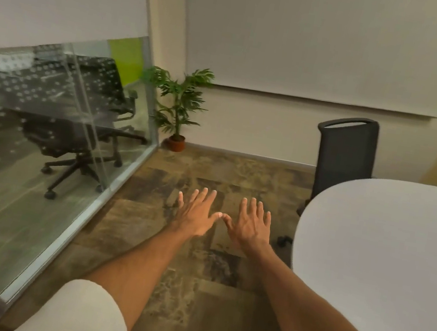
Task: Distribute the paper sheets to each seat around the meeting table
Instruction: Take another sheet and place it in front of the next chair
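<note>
Left hand (pixel 198 215), right hand (pixel 251 225) outstretched, fingers spread, thumbs touching

Matt white table (pixel 387 249) — mottled carpet (pixel 192 290), glossy glass partition (pixel 46 123).

A plain white rounded meeting table (pixel 385 263) stands over mottled brown-and-tan patchwork carpet (pixel 176 296); a black mesh office chair (pixel 346 154), a green leafy plant in a terracotta-red pot (pixel 180 108), white dotted frosting on the glass wall (pixel 9 86)
</note>
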`<state>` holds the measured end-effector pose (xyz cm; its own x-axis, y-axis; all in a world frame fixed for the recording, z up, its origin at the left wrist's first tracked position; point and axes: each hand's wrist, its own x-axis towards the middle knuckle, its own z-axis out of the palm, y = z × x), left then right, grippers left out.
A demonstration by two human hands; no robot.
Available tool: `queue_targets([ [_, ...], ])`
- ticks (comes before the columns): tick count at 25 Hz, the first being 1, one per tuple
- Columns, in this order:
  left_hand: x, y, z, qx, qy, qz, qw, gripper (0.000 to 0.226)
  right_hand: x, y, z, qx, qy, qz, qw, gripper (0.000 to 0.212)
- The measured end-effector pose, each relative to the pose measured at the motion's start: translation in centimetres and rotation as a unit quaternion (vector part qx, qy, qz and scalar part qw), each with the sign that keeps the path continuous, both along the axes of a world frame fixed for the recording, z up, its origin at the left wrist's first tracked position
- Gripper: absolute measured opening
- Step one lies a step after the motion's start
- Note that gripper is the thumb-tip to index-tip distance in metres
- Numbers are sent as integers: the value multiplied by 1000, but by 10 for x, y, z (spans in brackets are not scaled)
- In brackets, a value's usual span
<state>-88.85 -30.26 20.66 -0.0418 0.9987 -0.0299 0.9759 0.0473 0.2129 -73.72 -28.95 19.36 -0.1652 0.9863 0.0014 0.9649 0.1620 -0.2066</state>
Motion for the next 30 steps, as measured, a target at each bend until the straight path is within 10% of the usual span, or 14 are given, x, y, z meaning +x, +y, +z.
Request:
queue_targets([
  [30, 401, 336, -69, 31, 70, -563, 823, 69, 330, 180, -61, -22, 9, -525, 851, 79],
])
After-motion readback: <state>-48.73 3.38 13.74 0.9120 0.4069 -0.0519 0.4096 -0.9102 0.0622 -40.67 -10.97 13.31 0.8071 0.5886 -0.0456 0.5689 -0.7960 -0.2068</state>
